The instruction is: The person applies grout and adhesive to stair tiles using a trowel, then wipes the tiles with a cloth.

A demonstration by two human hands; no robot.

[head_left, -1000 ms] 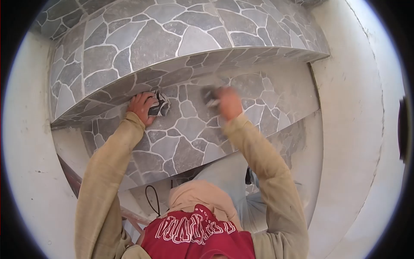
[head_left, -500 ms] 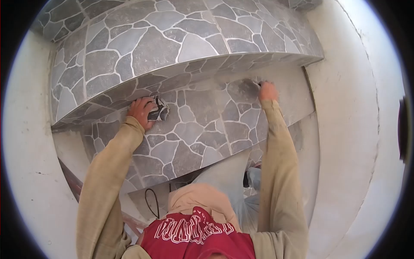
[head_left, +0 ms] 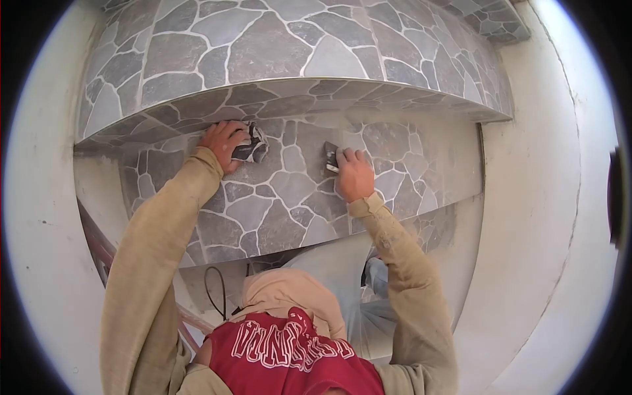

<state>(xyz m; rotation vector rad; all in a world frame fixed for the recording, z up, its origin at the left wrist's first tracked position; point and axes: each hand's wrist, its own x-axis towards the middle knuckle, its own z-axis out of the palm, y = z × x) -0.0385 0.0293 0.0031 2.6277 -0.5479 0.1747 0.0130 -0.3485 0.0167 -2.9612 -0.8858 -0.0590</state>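
My left hand (head_left: pixel 220 141) rests near the back left of the stone-patterned step (head_left: pixel 289 187), its fingers closed on a bunched black-and-white rag (head_left: pixel 255 146). Around the middle of the same step, my right hand (head_left: pixel 356 176) grips a small, dark, flat scraper (head_left: pixel 331 155) with its blade turned to the left. The blade is at the tile surface. Pale grout lines run between the grey stone shapes, and a dusty beige film covers the step's right end. My fingers partly hide both the rag and the scraper's grip.
Behind my hands rises the curved riser (head_left: pixel 289 99) with the upper tiled step (head_left: pixel 263 46) over it. Plain pale walls (head_left: pixel 526 171) close in on both sides. A thin dark cable loop (head_left: pixel 214 289) hangs below the step's front edge, near my left side.
My right hand has swept left with the scraper, from the step's right end to its middle. My left hand stays on the rag at the back left. The view has shifted slightly.
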